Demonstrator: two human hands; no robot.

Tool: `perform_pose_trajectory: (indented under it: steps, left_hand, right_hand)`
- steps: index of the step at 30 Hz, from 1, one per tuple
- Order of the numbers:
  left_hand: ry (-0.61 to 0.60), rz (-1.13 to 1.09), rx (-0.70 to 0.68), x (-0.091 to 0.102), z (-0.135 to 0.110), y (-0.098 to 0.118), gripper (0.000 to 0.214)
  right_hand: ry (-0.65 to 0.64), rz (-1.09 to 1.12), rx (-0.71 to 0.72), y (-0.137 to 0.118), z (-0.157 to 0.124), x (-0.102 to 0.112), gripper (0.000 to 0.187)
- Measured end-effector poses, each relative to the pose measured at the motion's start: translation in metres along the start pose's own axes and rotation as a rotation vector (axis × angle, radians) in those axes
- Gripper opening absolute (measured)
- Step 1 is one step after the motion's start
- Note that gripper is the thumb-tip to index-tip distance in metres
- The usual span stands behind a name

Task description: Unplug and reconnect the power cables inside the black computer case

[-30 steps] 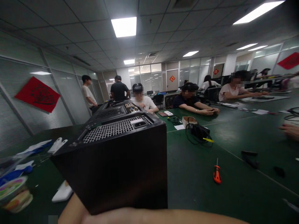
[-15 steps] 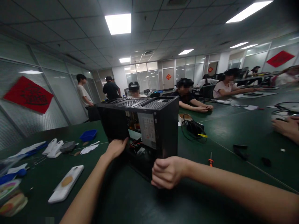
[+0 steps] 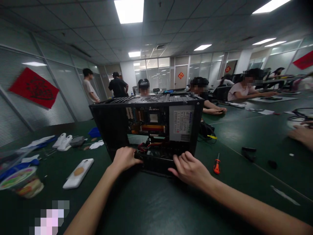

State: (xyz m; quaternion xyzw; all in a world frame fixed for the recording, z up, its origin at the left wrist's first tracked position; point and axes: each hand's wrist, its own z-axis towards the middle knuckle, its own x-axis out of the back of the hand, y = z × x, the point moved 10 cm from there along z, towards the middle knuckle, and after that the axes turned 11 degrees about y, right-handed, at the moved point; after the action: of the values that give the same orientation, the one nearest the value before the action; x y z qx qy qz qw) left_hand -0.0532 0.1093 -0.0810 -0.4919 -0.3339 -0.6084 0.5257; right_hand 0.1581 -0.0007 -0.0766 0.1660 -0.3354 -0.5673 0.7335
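A black computer case stands on the green table, its open side facing me. Inside show the motherboard, a power supply with a white label, and thin coloured cables. My left hand is closed over the case's lower near edge, left of its middle. On the same edge farther right, my right hand has its fingers curled over the rim with the thumb below. An orange-handled screwdriver lies to the right of the case.
Left on the table are a white phone, a plastic food tub, a blue tray and a grey block. Black cable lies behind the case's right side. Several people sit or stand beyond; another person's hand rests far right.
The case has turned so its open side faces me more squarely. My right hand has shifted from the near corner to the lower edge. My left hand stays on that edge.
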Motion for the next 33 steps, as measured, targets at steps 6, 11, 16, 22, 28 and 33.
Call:
perform_pose_trajectory:
  steps: [6,11,16,22,28,33]
  left_hand:
    - [0.062,0.008,0.059,0.004,-0.001,0.011,0.052]
    - [0.094,0.008,0.149,0.004,0.005,0.030,0.052]
    - [0.112,0.004,0.149,0.005,0.005,0.043,0.053]
    - [0.116,0.008,0.100,0.007,0.001,0.046,0.050]
    - [0.107,-0.285,0.024,0.022,0.000,0.042,0.054]
    - [0.037,-0.594,0.015,0.018,0.032,0.019,0.036]
  right_hand:
    - [0.199,0.176,-0.049,0.019,-0.006,-0.023,0.029]
    - [0.166,0.269,-0.029,0.054,-0.021,-0.067,0.032]
    - [0.109,0.258,-0.087,0.063,-0.023,-0.076,0.039]
    - [0.108,0.219,-0.157,0.063,-0.017,-0.060,0.039]
    - [0.135,0.253,-0.162,0.060,-0.018,-0.044,0.036]
    - [0.097,0.264,-0.210,0.061,-0.018,-0.044,0.035]
